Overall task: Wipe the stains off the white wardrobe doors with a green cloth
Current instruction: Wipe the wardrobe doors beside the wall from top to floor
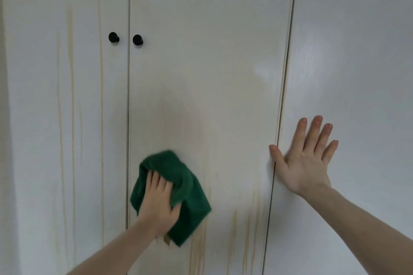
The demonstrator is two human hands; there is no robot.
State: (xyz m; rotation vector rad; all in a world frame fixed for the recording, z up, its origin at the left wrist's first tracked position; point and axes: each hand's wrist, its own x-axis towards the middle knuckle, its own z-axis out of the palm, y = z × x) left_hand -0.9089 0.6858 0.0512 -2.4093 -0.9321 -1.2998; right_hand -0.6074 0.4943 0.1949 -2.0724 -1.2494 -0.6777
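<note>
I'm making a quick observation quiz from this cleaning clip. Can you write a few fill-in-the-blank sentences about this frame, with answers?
1. The left hand presses a ____ cloth against the middle door.
2. The right hand rests flat with its fingers ____.
3. The two round door knobs are ____ in colour.
4. Yellowish streaks run ____ down the left door.

Answers: green; spread; black; vertically

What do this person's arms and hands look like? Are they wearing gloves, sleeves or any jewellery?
Both arms are bare as far as the picture shows: no sleeves in view. The left hand and the right hand wear no gloves. No ring, watch or bracelet shows on either hand or wrist. The fingernails that show on the right hand look short and unpainted.
</note>
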